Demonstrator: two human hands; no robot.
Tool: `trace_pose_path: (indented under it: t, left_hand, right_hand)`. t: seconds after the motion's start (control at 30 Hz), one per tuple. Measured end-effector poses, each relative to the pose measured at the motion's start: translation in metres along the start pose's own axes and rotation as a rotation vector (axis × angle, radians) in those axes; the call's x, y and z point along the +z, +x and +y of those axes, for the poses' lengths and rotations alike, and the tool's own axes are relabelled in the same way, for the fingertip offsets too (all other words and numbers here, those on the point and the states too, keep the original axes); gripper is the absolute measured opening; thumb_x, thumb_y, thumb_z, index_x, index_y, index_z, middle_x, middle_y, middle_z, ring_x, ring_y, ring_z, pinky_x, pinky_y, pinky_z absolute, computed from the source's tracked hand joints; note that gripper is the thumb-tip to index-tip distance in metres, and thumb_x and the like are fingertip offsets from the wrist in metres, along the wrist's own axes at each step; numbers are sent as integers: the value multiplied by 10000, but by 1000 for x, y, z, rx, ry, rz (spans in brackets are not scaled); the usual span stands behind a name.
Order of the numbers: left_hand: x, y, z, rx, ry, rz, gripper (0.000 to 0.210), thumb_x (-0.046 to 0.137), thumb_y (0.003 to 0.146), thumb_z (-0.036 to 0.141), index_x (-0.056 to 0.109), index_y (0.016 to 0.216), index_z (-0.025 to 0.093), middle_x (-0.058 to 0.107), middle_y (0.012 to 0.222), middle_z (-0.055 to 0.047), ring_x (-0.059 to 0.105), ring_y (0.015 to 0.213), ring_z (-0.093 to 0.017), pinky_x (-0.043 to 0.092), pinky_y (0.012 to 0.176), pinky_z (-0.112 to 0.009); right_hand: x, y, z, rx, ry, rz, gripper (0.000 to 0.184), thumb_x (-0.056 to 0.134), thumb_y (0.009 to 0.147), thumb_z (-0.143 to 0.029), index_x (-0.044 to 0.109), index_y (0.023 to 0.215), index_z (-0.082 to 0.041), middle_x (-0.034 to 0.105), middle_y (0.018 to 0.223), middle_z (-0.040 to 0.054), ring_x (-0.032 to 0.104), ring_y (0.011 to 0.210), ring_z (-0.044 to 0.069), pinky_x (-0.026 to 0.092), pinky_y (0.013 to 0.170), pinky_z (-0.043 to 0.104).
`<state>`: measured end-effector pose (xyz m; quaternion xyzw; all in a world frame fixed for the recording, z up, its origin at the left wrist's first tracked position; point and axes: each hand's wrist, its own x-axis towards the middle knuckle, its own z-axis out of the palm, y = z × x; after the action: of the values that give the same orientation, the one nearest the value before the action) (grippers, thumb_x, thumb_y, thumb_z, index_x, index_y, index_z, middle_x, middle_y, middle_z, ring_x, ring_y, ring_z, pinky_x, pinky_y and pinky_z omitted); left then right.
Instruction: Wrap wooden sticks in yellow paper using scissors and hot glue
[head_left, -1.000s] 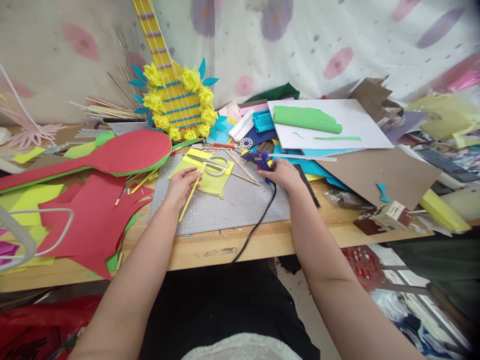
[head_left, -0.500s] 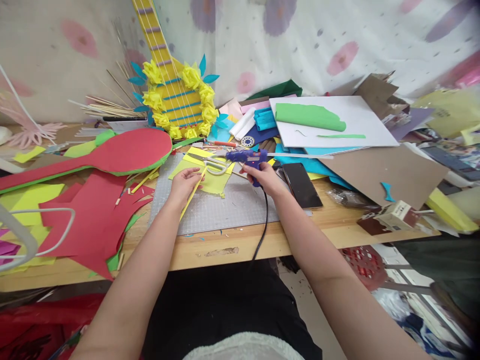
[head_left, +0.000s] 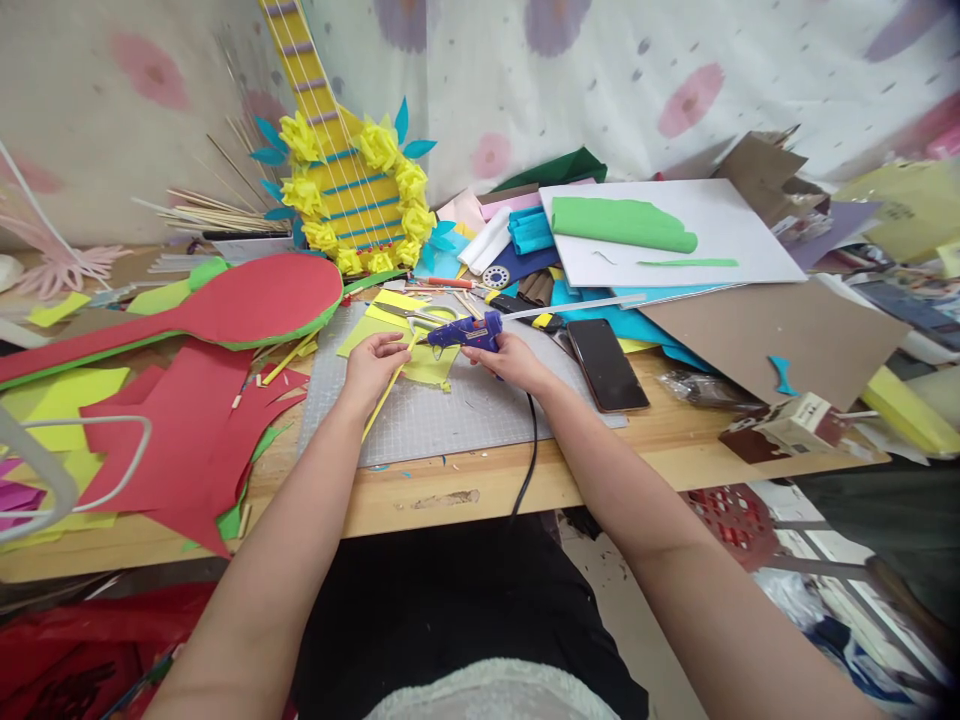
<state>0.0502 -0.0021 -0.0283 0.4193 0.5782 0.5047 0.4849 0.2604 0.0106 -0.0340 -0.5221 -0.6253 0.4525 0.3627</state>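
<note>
My left hand point(head_left: 376, 368) pinches a thin yellow paper strip point(head_left: 388, 393) that slants down toward the front of the grey cutting mat point(head_left: 472, 425). In my right hand point(head_left: 514, 362) is a blue hot glue gun point(head_left: 469, 331), its nozzle pointing left at the upper end of the strip. Whether the nozzle touches the strip I cannot tell. A clear glue stick point(head_left: 574, 306) juts from the gun's back. Behind the nozzle lie scissors point(head_left: 431, 317) with pale handles, on yellow paper point(head_left: 429, 370). A black cord point(head_left: 534, 450) hangs from the gun over the table edge.
A yellow paper guitar point(head_left: 352, 200) with flowers stands at the back. To the left are a red paper guitar shape point(head_left: 262, 300) and red paper scraps point(head_left: 176, 430). On the right lie a phone point(head_left: 607, 365), a white board point(head_left: 742, 235) and a small carton point(head_left: 787, 425).
My right hand has brought the glue gun left and down, so its nozzle is now by the strip's upper end. A black-and-yellow tool behind it has come into view. My left hand keeps its pinch.
</note>
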Motion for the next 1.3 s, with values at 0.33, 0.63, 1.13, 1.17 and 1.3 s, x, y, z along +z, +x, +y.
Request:
trace_pose_path:
  t: [0.33,0.63,1.13,1.17,1.3]
  left_hand:
    - [0,0,-1,3,4,-9,391,710,506,154,622,887,140,650,820,-62,603,697,-156,453,497,-209]
    - [0,0,0,15,17,-24,461,733,477,225,618,912,123,658,837,-73,608,720,-165,449,523,-220]
    - [0,-1,0,-9,7,-22,430,732,469,206,627,879,129,655,787,-50,597,687,-152,441,524,-221]
    - [0,-1,1,-11,6,-21,428,729,469,205,627,877,130,654,784,-49,597,685,-152,441,524,-222]
    - [0,-1,1,-17,5,-18,422,724,470,207,625,873,133,657,791,-52,599,688,-154,444,531,-228]
  right_hand:
    - [3,2,3,-35,-68,31,282,684,623,-448,617,732,-197,557,581,-2,551,622,152,432,575,273]
    - [3,3,6,-50,-191,1,372,620,673,-487,621,848,-158,575,638,9,552,662,150,438,628,283]
    - [2,7,9,-93,-186,34,344,633,668,-476,629,809,-163,596,654,27,577,716,177,451,668,299]
    - [2,7,9,-90,-187,35,341,632,670,-474,632,811,-164,604,667,31,582,727,182,454,680,304]
    - [1,6,9,-100,-204,48,327,626,683,-464,642,843,-179,642,753,42,599,787,200,464,736,338]
